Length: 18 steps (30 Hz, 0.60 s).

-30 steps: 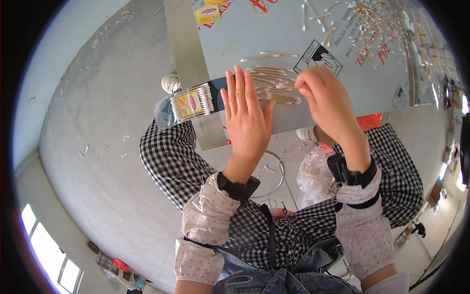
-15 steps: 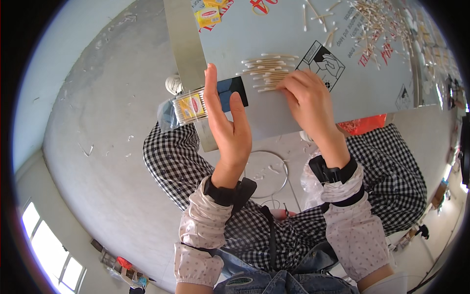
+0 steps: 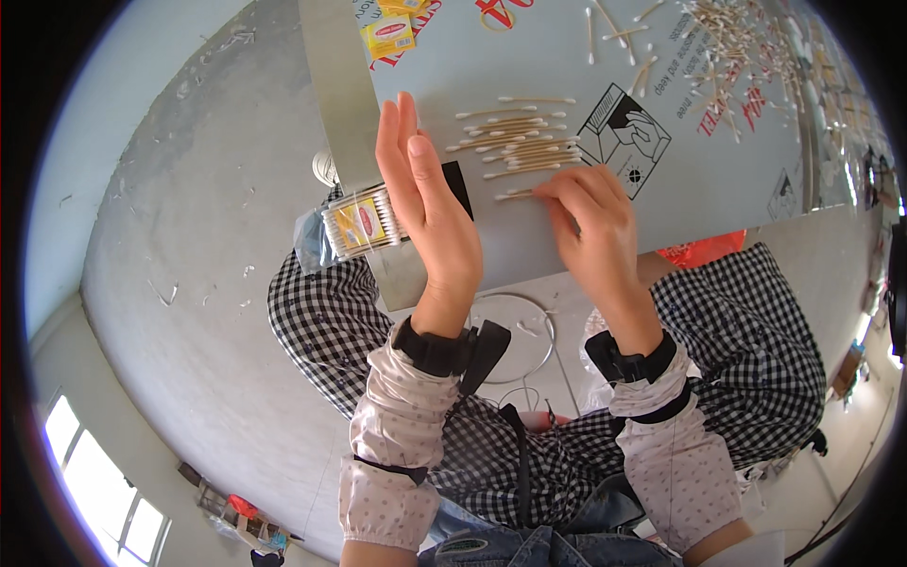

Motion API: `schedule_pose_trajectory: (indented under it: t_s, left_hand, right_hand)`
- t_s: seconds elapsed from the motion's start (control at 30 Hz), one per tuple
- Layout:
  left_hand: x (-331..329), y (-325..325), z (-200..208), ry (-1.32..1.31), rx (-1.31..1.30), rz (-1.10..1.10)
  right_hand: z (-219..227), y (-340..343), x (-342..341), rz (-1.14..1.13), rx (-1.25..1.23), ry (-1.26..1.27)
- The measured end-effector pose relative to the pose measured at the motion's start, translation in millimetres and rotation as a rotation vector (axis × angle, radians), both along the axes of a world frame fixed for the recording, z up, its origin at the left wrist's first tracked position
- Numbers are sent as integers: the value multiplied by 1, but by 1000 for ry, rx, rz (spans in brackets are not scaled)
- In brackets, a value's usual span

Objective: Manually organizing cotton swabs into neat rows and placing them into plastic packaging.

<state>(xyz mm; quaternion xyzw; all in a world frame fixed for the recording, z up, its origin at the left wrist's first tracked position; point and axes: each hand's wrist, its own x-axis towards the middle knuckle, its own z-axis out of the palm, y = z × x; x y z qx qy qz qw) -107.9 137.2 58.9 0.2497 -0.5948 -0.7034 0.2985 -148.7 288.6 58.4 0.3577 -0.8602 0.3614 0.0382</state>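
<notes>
My right hand (image 3: pixel 595 222) pinches the end of a cotton swab (image 3: pixel 515 195), its white tip pointing left, just above the table surface. Beyond it lies a loose row of several wooden-stick cotton swabs (image 3: pixel 520 142), roughly parallel. My left hand (image 3: pixel 435 217) is held on edge with fingers stretched upward, gripping nothing. Beside its fingers, at the table's left edge, rests a flat pack of cotton swabs (image 3: pixel 359 223) with a yellow label, partly in a clear bag (image 3: pixel 310 244). The left hand hides part of this pack and of a dark rectangle (image 3: pixel 458 184) behind it.
A big heap of loose swabs (image 3: pixel 732 47) spreads over the far right of the film-covered metal table (image 3: pixel 529 246). Several stray swabs (image 3: pixel 624 33) and small yellow packets (image 3: pixel 389 36) lie at the far side. Under the table's near edge shows a red bag (image 3: pixel 704 249).
My right hand has drawn one swab nearer to me, apart from the row. My left hand has tilted, its thumb now closer to the fingers. The view has shifted slightly.
</notes>
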Motion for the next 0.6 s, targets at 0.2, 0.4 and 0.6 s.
schedule_pose_trajectory:
  t_s: [0.2, 0.4, 0.6]
  left_hand:
    - [-16, 3, -2, 90, 143, -42]
    - [-24, -4, -1, 112, 176, -25]
    - [-30, 7, -3, 127, 171, -57]
  right_hand:
    - [-7, -13, -16, -110, -108, 16]
    - [-14, -30, -37, -383, -715, -402]
    - [-18, -62, -32, -283, -700, -394]
